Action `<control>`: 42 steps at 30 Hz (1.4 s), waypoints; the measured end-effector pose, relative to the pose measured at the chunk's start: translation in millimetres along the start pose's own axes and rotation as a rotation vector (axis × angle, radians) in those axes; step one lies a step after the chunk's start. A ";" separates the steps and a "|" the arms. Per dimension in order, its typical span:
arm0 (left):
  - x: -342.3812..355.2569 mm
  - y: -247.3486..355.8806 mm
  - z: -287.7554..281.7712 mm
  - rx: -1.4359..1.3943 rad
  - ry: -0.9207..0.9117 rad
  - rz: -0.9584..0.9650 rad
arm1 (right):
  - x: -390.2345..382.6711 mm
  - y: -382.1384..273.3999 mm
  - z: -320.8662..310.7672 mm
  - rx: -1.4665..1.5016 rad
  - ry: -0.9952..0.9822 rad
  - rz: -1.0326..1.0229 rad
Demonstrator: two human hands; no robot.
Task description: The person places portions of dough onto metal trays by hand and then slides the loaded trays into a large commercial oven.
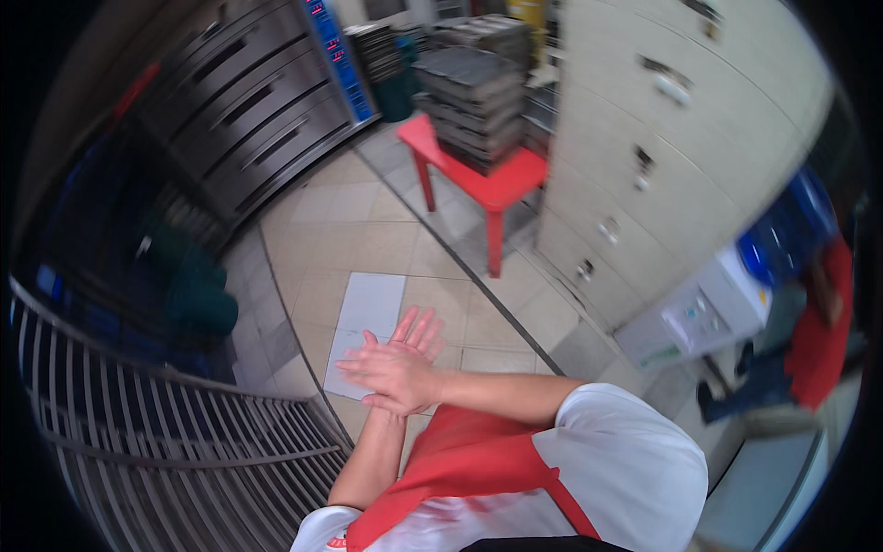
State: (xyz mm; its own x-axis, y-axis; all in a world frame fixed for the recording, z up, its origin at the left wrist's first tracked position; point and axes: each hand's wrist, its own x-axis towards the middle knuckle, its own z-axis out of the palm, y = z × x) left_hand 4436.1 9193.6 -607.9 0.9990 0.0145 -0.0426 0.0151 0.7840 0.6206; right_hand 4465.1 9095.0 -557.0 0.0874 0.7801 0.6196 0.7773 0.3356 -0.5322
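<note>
My left hand (421, 333) stretches forward with its fingers spread, slightly smeared by motion. Across its palm and wrist lies my right hand (394, 375), fingers extended to the left, so the two hands touch and cross. Neither holds any visible object. Part of the left palm is hidden under the right hand. Both are in front of my red apron (460, 460), above the floor. Beyond them a pale rectangular panel (372, 304) lies on the tiles.
A red stool (497, 189) carries stacked grey trays (469, 101). Steel ovens (267, 110) stand far left, a metal slatted rack (184, 442) near left. To the right are pale lockers (671, 138), a water dispenser (704, 313) and a person in red (819, 322).
</note>
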 end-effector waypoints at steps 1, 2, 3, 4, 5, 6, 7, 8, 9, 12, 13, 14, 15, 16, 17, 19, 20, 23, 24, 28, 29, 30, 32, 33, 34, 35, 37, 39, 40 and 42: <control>21.7 13.2 -12.9 -0.097 0.036 0.063 | 20.9 46.6 -2.8 -0.061 -0.066 0.010; 40.3 25.7 -28.7 -0.194 0.074 0.137 | 38.5 92.1 0.6 -0.118 -0.151 -0.001; 64.9 41.7 -56.3 -0.228 0.190 0.253 | 61.2 140.0 6.9 -0.107 -0.139 0.034; 88.2 60.6 -74.9 -0.270 0.246 0.264 | 83.2 189.0 12.8 -0.103 -0.108 0.092; 109.3 79.2 -97.5 -0.317 0.317 0.286 | 97.0 232.0 26.1 -0.084 -0.078 0.160; 127.9 108.8 -109.2 -0.363 0.314 0.234 | 113.0 280.5 32.3 -0.130 -0.116 0.243; 153.0 138.2 -123.7 -0.402 0.290 0.185 | 130.7 330.7 30.5 -0.196 -0.145 0.316; 177.0 162.7 -149.1 -0.227 0.315 0.170 | 145.0 385.7 34.9 -0.253 -0.156 0.401; 202.0 182.5 -175.4 -0.051 0.334 0.131 | 140.5 459.8 37.4 -0.197 -0.237 0.477; 282.9 255.1 -237.3 0.328 0.439 0.174 | 52.8 663.8 11.6 -0.133 -0.607 1.043; 299.7 279.4 -258.2 0.446 0.548 0.191 | 28.9 693.3 -13.9 -0.120 -0.676 1.177; 352.1 303.0 -268.1 0.510 0.467 0.173 | -101.0 752.8 -70.9 -0.403 -0.649 1.354; 360.0 334.6 -311.2 0.523 0.697 0.312 | -38.0 753.8 -70.8 -0.165 -0.686 1.533; 398.0 368.2 -325.3 0.467 0.665 0.297 | -64.5 764.4 -106.9 -0.310 -0.538 1.608; 424.3 400.6 -341.8 0.440 0.671 0.272 | -57.8 771.3 -128.5 -0.447 -0.804 1.280; 483.8 472.6 -361.9 0.510 0.449 0.239 | -11.8 752.8 -164.6 0.069 0.032 1.649; 521.5 494.7 -359.3 0.618 0.327 0.268 | 21.3 743.5 -175.6 0.228 0.234 1.733; 662.7 553.0 -357.9 0.800 -0.069 0.250 | 79.0 790.6 -193.3 0.325 0.593 1.812; 707.0 558.6 -377.6 0.832 0.009 0.131 | 78.9 815.9 -187.0 0.303 0.658 1.823; 883.1 548.5 -501.8 1.301 0.221 -0.317 | 160.5 971.0 -169.4 0.025 0.316 1.638; 924.9 543.3 -526.2 1.621 0.214 -0.391 | 177.8 1015.8 -179.0 -0.175 0.184 1.474; 948.4 544.0 -558.2 1.711 0.181 -0.540 | 221.8 1048.6 -197.2 -0.084 0.132 1.479; 969.8 551.1 -642.4 1.650 0.236 -0.748 | 310.2 1114.4 -259.3 -0.001 0.135 1.311; 980.3 558.7 -680.1 1.502 0.299 -0.772 | 354.2 1136.3 -304.0 0.095 0.206 1.282; 999.9 567.6 -688.3 1.302 0.482 -0.838 | 380.0 1165.7 -336.8 0.069 0.273 1.219; 1016.7 575.2 -683.1 1.074 0.655 -0.885 | 416.3 1183.2 -386.2 0.039 0.346 1.168; 1038.1 592.1 -698.1 0.964 0.870 -0.796 | 474.0 1219.4 -469.7 0.029 0.477 1.036; 1086.4 606.3 -713.8 1.297 0.605 -0.874 | 506.1 1269.9 -540.3 0.036 0.606 0.918; 1109.8 606.4 -717.2 1.397 0.512 -0.922 | 512.6 1302.4 -570.0 -0.012 0.597 0.895; 1178.9 602.5 -741.4 1.427 0.422 -1.038 | 517.9 1366.5 -631.2 -0.081 0.597 0.854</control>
State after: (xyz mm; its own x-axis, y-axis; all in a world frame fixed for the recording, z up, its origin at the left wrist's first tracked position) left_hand 5591.5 10143.1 -864.8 0.4881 0.2366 -0.8401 0.8041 -0.4963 0.3274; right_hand 5965.8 9624.3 -599.2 0.9037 0.3462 0.2519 0.3499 -0.2582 -0.9005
